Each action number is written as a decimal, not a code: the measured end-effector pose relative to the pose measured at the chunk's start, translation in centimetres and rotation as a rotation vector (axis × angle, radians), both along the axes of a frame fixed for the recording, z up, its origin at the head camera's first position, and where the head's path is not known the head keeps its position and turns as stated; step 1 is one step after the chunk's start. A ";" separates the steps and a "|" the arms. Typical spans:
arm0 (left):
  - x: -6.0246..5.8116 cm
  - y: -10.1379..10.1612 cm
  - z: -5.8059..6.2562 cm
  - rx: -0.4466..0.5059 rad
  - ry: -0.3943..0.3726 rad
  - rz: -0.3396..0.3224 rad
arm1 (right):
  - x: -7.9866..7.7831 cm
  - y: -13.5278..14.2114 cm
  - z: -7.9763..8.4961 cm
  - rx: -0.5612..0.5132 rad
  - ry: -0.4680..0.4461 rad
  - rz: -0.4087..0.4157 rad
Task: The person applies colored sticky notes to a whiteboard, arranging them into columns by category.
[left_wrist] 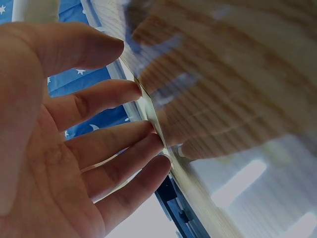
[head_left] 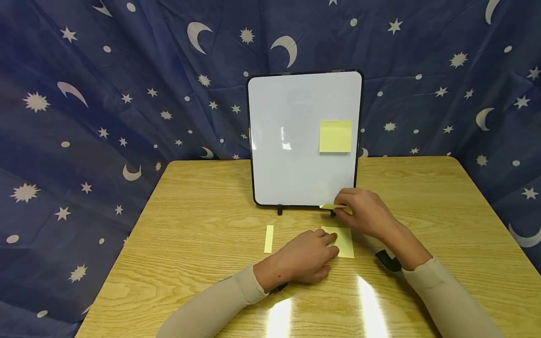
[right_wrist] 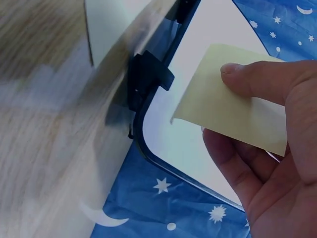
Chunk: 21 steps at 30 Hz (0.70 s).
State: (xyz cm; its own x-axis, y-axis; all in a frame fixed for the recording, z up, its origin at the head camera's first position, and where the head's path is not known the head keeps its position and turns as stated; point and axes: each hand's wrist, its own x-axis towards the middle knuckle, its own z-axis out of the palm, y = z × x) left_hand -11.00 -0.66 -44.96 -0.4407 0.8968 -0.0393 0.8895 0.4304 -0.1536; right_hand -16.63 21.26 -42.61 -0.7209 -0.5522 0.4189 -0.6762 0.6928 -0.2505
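Seen from the head view, with twelve o'clock away from the person, the right hand (head_left: 365, 213) pinches a yellow note (right_wrist: 223, 109) between thumb and fingers. The note lies at nine o'clock from that hand, before the bottom edge of the whiteboard (head_left: 296, 155); whether it touches the board is hard to tell. Foreshortened, it shows as a sliver running from nine to three. The mounted note (head_left: 335, 136) on the board sits directly at twelve from it. The left hand (head_left: 310, 258) grips nothing; its extended fingers rest on a yellow sheet (head_left: 346, 246) at its two o'clock. The pinched note is at one o'clock from this farther hand, while a narrow strip (head_left: 268, 239) lies at ten, lengthwise twelve to six.
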 end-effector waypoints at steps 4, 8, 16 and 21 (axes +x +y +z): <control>0.0 0.0 -0.1 0.000 -0.006 0.001 | -0.1 0.0 0.2 -0.025 0.036 0.002; 0.0 0.0 -0.1 0.000 -0.014 0.006 | -0.1 -0.1 0.4 -0.043 0.054 -0.007; 0.0 0.0 -0.1 0.000 -0.009 0.006 | -0.3 -0.3 0.8 -0.079 0.125 -0.009; 0.0 0.0 -0.1 -0.001 -0.014 0.007 | -0.6 -0.5 1.0 -0.100 0.156 -0.014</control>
State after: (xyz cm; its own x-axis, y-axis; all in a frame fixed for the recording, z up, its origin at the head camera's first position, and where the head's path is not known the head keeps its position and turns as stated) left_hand -10.96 -0.66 -45.04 -0.4466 0.8936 -0.0463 0.8884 0.4367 -0.1415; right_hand -17.26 20.72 -41.62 -0.6504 -0.4921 0.5786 -0.7025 0.6794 -0.2118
